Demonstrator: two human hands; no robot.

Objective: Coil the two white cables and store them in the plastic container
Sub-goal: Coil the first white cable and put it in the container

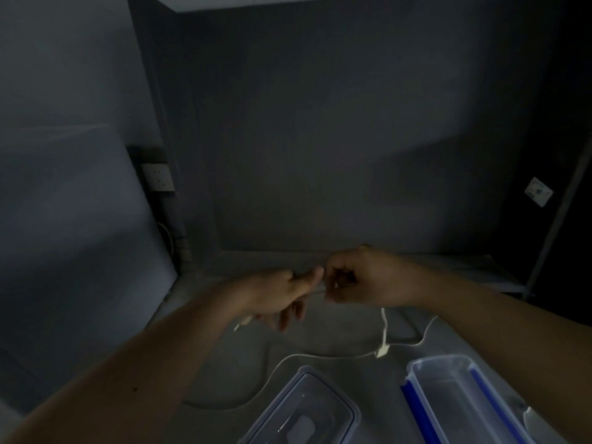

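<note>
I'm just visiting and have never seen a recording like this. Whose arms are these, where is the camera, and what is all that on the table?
There is no machine here: a person wears a camera on the head, looking down at their own arms. The left hand and right hand meet over a grey table, each with a grip on a white cable. More white cable trails loose on the table. Nearer the person stand an open plastic container with blue trim and its clear lid. The room is dim, so fine detail is hard to see.
</note>
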